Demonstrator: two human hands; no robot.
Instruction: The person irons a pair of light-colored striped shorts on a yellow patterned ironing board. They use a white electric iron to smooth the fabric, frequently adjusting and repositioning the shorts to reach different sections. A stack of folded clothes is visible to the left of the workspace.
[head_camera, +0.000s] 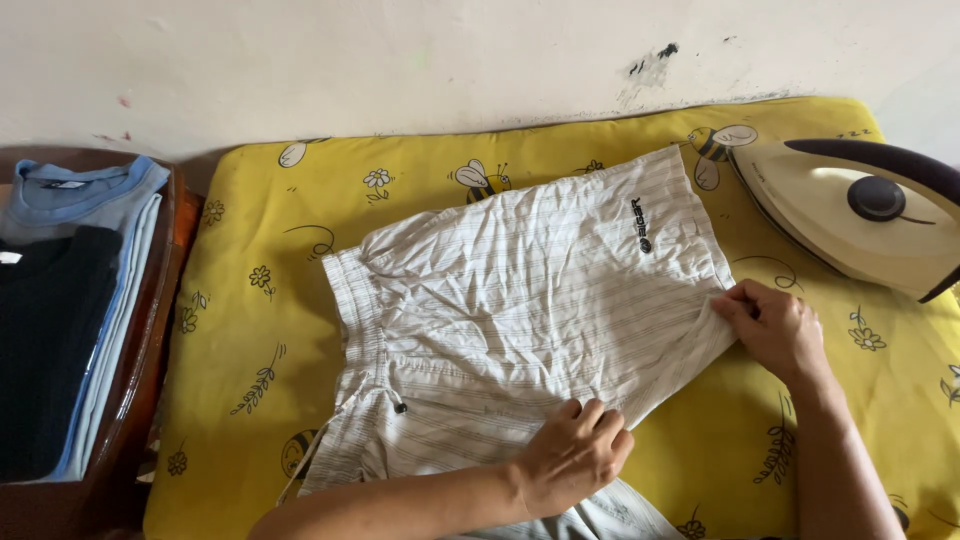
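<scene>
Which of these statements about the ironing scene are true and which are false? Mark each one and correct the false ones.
1. The striped white shorts lie spread on a yellow pad printed with bees and flowers. True.
2. The right hand holds the iron. False: it pinches the edge of the shorts; the iron lies apart, untouched, at the pad's far right.
3. The left hand rests on the shorts near their lower edge. True.
4. The folded clothes on the left are red and green. False: they are light blue and dark, stacked in a wooden tray.
5. The shorts look smooth and free of creases. False: they are visibly wrinkled.
</scene>
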